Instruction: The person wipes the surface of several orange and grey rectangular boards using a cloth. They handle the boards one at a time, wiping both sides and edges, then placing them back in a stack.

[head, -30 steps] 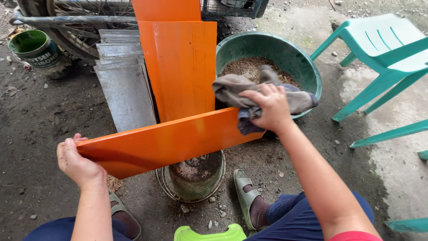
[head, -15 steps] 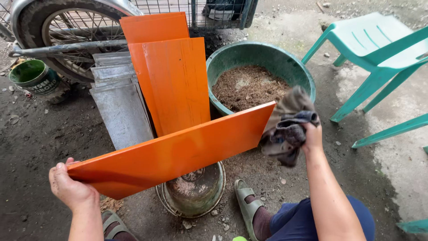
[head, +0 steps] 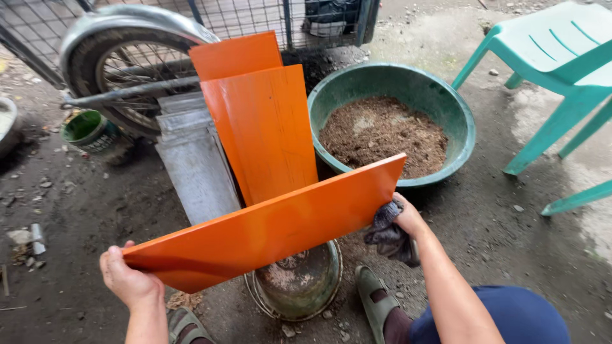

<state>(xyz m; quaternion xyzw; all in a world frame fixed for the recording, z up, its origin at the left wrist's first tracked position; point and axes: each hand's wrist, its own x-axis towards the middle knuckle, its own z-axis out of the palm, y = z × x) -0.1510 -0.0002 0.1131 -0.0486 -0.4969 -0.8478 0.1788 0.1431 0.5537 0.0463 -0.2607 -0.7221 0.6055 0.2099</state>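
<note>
My left hand [head: 131, 280] grips the low end of the long orange panel [head: 268, 230], fingers clamped, tilted over the metal basin [head: 299, 286]; right hand [head: 401, 223], fingers closed round a dark rag [head: 386, 236], steadies its far end.

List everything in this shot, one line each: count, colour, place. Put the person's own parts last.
held panel: 1, orange, across the middle
leaning panels: 2, orange, against the metal sheets
metal sheets: a stack, grey, left of centre
basin: 1, green, holds brown matter
pan: 1, dull metal, under the held panel
bucket: 1, green, by the wheel
wheel: 1, top left
chair: 1, teal, right
cloth: 1, dark grey, in right hand
left hand: grips panel's left end
right hand: at panel's right end
</note>
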